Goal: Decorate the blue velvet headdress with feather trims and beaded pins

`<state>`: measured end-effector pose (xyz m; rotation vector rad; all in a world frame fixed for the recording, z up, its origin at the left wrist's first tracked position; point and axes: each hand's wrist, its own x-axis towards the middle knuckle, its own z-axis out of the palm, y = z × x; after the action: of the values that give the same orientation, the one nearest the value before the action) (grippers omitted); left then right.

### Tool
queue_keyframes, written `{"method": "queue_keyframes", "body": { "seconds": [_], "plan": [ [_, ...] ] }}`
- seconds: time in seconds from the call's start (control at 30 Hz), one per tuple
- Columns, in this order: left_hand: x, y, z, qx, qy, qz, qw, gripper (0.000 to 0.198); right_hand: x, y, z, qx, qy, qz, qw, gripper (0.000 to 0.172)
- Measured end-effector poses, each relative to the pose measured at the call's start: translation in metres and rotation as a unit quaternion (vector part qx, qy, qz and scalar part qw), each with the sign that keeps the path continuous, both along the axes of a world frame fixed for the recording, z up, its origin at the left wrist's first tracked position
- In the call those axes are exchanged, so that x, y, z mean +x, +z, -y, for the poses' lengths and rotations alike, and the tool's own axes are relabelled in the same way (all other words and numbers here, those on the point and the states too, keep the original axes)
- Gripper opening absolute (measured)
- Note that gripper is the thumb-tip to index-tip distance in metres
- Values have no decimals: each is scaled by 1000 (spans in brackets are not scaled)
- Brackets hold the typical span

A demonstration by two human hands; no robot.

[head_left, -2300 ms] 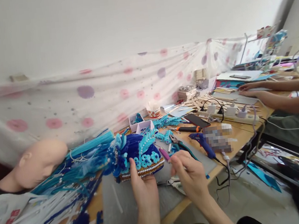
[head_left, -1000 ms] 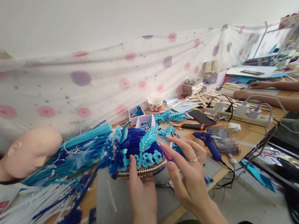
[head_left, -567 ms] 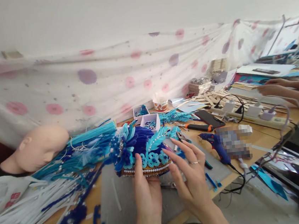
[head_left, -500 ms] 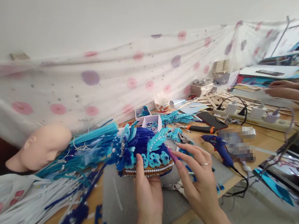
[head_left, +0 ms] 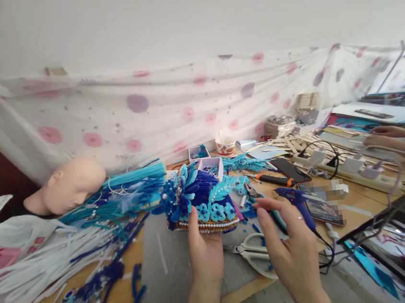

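My left hand point(head_left: 206, 254) holds up a blue headpiece point(head_left: 203, 190) from below, thumb against its front. The headpiece has dark blue ridged velvet, light blue flowers, a pearl-edged leaf, a cluster of blue blooms at its left, and a band of pearls and gold along the bottom. A slim purple piece point(head_left: 238, 211), perhaps a clip, shows at its right edge. Apart from the headpiece, my right hand point(head_left: 291, 241) has bent, loosely parted fingers with nothing visible in them. Scissors point(head_left: 252, 252) with pale handles lie on the grey mat point(head_left: 164, 271) between my hands.
A blue glue gun point(head_left: 297, 204), orange-handled tool point(head_left: 276, 178), phone point(head_left: 322, 206) and power strip point(head_left: 356, 166) lie to the right. At left are a mannequin head point(head_left: 75, 184) and white strips point(head_left: 37, 265). Another person's hands point(head_left: 396, 138) show at far right.
My right hand has let go of the purple piece and drawn back to the right. The purple piece stays at the headpiece's edge. The view has shifted slightly, uncovering the scissors.
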<state>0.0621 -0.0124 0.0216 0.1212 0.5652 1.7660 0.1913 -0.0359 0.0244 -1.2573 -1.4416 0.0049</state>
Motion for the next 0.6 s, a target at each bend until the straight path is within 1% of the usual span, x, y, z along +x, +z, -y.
{"method": "queue_keyframes", "body": {
  "seconds": [0.07, 0.1, 0.13, 0.17, 0.2, 0.23, 0.27, 0.3, 0.33, 0.37, 0.43, 0.53, 0.6],
  "plan": [
    [-2, 4, 1, -17, -6, 36, 999, 24, -4, -13, 3, -98, 64, -64, 991, 27],
    [-3, 5, 3, -24, -16, 51, 998, 25, -8, -19, 4, -133, 80, -86, 984, 29],
    [-4, 5, 4, -26, -29, 62, 997, 24, -12, -24, 4, -137, 76, -92, 983, 28],
    [-4, 6, 5, -25, -43, 65, 997, 24, -16, -26, 4, -110, 60, -79, 989, 26],
    [-5, 6, 6, -25, -55, 67, 996, 24, -20, -25, 3, -61, 42, -47, 996, 21],
    [-5, 6, 7, -26, -65, 67, 995, 24, -24, -22, 2, -4, 34, 1, 999, 15],
    [-4, 6, 8, -31, -70, 68, 995, 24, -28, -16, 0, 46, 37, 56, 997, 12],
    [-4, 6, 9, -38, -72, 69, 994, 24, -32, -9, -3, 83, 53, 112, 989, 16],
    [-4, 7, 9, -48, -69, 69, 994, 24, -35, -2, -6, 101, 70, 162, 979, 22],
    [-3, 7, 9, -62, -62, 71, 994, 24, -38, 4, -10, 104, 83, 201, 970, 25],
    [-2, 6, 10, -93, -49, 72, 992, 27, -42, 11, -15, 96, 91, 244, 961, 26],
    [-1, 3, 11, -125, -44, 60, 989, 33, -43, 10, -18, 93, 80, 249, 961, 22],
    [0, 1, 11, -120, -43, 49, 991, 35, -42, 7, -17, 100, 64, 248, 961, 20]
  ]
}}
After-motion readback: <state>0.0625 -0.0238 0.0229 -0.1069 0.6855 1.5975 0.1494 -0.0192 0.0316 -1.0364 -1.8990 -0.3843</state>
